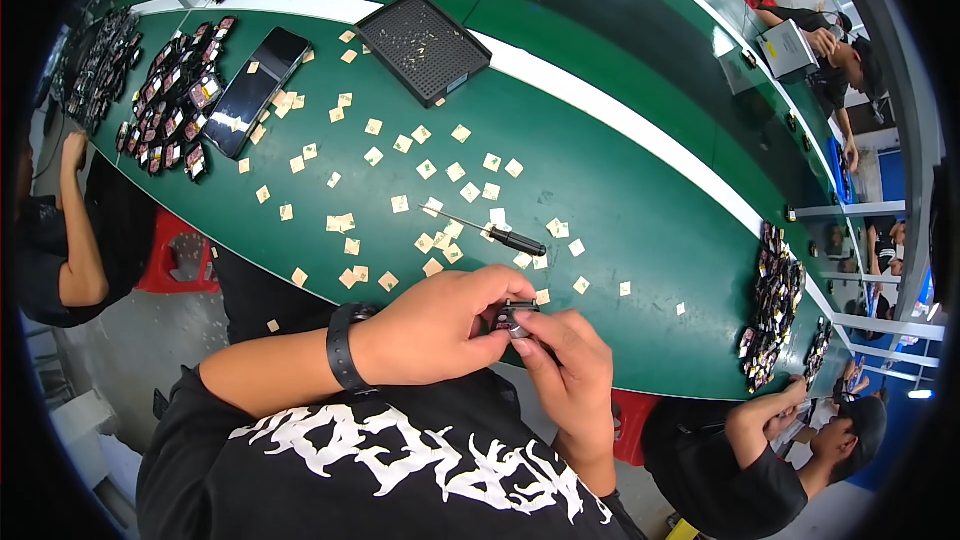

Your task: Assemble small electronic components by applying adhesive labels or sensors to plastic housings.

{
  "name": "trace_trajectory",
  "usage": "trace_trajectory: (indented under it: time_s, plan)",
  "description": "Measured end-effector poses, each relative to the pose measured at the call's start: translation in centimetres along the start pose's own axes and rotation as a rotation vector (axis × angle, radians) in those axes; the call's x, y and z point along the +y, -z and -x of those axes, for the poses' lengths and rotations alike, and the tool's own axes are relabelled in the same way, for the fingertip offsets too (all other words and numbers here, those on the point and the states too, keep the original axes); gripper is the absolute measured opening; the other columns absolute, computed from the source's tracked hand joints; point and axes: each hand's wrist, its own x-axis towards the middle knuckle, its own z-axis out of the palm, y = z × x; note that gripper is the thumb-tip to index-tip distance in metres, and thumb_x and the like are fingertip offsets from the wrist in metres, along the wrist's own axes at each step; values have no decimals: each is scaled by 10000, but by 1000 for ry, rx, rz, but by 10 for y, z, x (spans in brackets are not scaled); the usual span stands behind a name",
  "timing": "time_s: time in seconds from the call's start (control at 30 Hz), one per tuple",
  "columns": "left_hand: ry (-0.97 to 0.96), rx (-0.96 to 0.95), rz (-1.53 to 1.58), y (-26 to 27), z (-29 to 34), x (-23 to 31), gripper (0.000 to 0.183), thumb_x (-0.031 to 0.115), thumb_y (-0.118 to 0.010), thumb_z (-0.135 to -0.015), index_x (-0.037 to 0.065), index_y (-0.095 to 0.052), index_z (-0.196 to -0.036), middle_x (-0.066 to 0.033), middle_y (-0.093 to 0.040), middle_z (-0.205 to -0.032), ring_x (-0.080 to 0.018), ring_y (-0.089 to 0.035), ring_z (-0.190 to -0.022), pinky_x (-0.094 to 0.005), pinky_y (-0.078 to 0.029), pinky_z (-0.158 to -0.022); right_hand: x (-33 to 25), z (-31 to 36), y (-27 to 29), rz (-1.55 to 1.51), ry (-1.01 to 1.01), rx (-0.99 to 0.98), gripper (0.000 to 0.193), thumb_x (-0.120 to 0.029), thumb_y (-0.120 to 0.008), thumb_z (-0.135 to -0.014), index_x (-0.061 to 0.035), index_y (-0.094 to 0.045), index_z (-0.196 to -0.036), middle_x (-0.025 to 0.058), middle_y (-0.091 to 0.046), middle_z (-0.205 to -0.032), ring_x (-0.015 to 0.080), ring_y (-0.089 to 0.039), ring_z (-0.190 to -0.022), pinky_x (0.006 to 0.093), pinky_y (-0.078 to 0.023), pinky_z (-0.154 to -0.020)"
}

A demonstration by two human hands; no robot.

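Close to the table's near edge, both my hands meet around a small black device (516,317) with a rounded casing. My left hand (440,325), below a dark wristband, grips its left side between thumb and fingers. My right hand (568,360) pinches the other side with thumb and fingertips. Much of the device is hidden by my fingers, so its exact kind does not show. Just beyond my hands lies a screwdriver (517,242) with a black handle, its thin shaft pointing to the left. Small pale square paper pieces (456,172) are scattered around it on the green table (640,210).
A black perforated tray (424,45) with small bits sits at the far edge. A dark phone (258,90) lies left, beside a heap of small black devices (175,105). Another heap (775,305) stands right. People sit nearby on both sides.
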Motion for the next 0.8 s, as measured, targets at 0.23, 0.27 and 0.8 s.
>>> trace_trajectory:
  time_s: [0.23, 0.27, 0.8]
  plan:
    - [-47, 62, 179, -9, -1, -20, 395, 8, -618, -960, -3, -533, -1346, -55, -674, -941, -70, -609, -766, -250, -499, -657, -8, 11, 3, 8, -91, 3, 258, 17, -742, -880, -9, -674, -1127, 81, -645, -917, 115, -590, -702, 277, -478, -598]
    - [-25, 54, 275, -9, -2, -23, 374, 7, -602, -976, -9, -533, -1344, -40, -651, -922, -67, -596, -766, -251, -495, -658, -9, 14, 4, -39, -201, 7, 246, 13, -705, -912, -3, -662, -1154, 77, -638, -917, 110, -572, -703, 265, -472, -614]
    - [-110, 113, 99, -2, 6, -9, 323, 7, -535, -982, -20, -555, -1303, -98, -651, -896, -144, -705, -737, -269, -535, -641, -19, 54, -2, -1309, -622, 7, 190, -177, -451, -1095, 2, -501, -1137, 244, -673, -989, 208, -619, -759, 335, -520, -723]
